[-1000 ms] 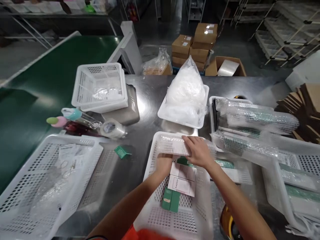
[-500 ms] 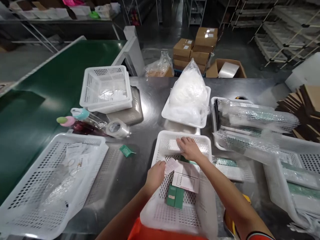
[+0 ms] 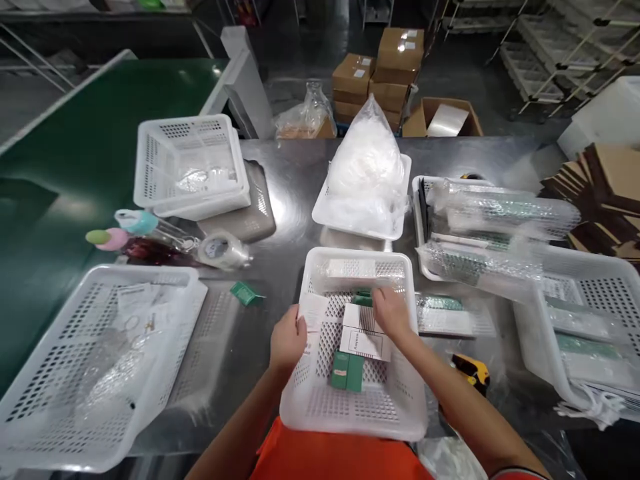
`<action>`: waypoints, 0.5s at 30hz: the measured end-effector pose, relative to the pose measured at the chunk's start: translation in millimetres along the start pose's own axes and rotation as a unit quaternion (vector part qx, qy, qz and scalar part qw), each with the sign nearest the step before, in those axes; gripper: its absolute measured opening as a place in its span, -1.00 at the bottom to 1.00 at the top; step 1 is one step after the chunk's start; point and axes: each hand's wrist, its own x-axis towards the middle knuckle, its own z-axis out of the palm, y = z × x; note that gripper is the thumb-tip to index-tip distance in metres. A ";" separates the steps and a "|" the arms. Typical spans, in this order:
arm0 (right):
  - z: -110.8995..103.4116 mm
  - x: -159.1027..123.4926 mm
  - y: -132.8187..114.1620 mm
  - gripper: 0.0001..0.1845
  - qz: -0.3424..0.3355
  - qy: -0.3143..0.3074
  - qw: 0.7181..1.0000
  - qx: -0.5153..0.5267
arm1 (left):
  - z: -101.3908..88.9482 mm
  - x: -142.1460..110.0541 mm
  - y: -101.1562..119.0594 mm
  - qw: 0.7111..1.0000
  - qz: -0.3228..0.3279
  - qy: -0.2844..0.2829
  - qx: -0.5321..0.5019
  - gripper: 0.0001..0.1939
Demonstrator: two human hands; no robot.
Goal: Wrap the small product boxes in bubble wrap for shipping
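A white perforated basket stands in front of me on the steel table. My left hand is closed on a small white paper slip at the basket's left rim. My right hand reaches down into the basket, fingers bent over a white printed card and a green piece just beyond it. Two small green boxes lie on the basket floor below the card. A clear bubble-wrap piece rests at the basket's far end.
A large white basket with clear bags sits at left, another behind it. A tray holds a bulging plastic bag. Bubble-wrapped green items fill baskets at right. Tape roll, green tag, yellow tool.
My right hand drew back from the bubble wrap at the basket's far end toward the card. My left hand took up the small paper slip and moved it to the left rim.
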 end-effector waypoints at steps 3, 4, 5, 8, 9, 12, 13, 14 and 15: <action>9.1 -3.8 2.7 -0.59 0.054 -0.058 0.997 -0.009 | -4.9 -1.3 -14.8 1.000 -0.014 -0.014 -0.013 -0.72; 11.7 -0.9 3.4 -0.56 0.055 -0.060 0.997 -0.009 | -5.7 -2.1 -18.7 1.000 -0.014 -0.019 -0.009 -0.73; 13.6 3.6 4.2 -0.54 0.052 -0.062 0.997 -0.007 | -6.5 -3.1 -22.1 1.000 -0.015 -0.021 -0.005 -0.73; 15.1 21.7 8.8 -0.61 0.043 -0.089 0.995 -0.004 | -10.1 -5.9 -31.9 1.000 -0.023 -0.005 -0.011 -0.74; 14.2 27.9 11.1 -0.61 0.038 -0.103 0.994 -0.004 | -11.4 -6.5 -35.7 0.999 -0.026 0.000 -0.021 -0.74; 9.0 42.7 18.7 -0.55 0.013 -0.144 0.989 -0.013 | -12.3 -6.8 -50.9 0.997 -0.033 0.013 -0.073 -0.75; 7.0 45.6 21.0 -0.55 -0.003 -0.154 0.988 -0.018 | -10.8 -6.2 -57.9 0.995 -0.037 0.017 -0.092 -0.75; 5.0 47.3 23.1 -0.55 -0.020 -0.160 0.987 -0.023 | -8.5 -5.2 -66.1 0.993 -0.040 0.021 -0.110 -0.74; 3.0 48.0 24.8 -0.53 -0.037 -0.163 0.986 -0.028 | -5.5 -3.9 -75.6 0.991 -0.046 0.025 -0.122 -0.73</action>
